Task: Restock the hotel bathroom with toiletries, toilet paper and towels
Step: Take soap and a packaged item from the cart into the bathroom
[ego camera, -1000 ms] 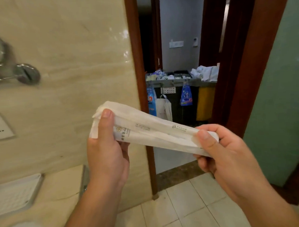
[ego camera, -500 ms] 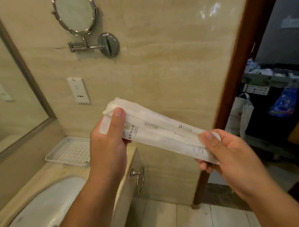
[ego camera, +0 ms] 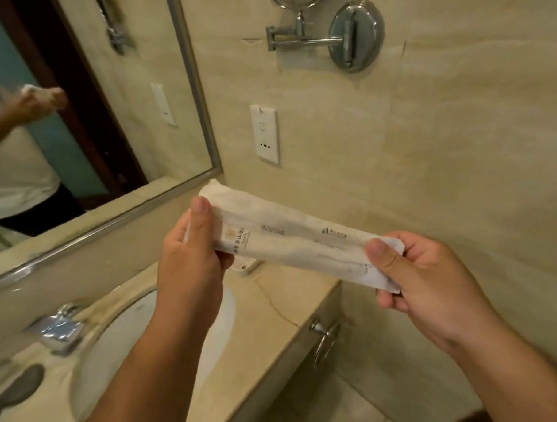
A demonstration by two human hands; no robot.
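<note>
My left hand (ego camera: 190, 265) and right hand (ego camera: 427, 293) still pinch the ends of the white toiletry packets (ego camera: 291, 242); the sink (ego camera: 114, 345) now lies below my left hand, the mirror (ego camera: 90, 107) beyond it.

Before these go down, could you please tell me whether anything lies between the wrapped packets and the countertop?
Nothing visible does. The left hand and right hand hold the wrapped packets above the countertop, which shows bare stone beside the basin. Only a corner of a white tray shows under them; the rest is hidden.
</note>
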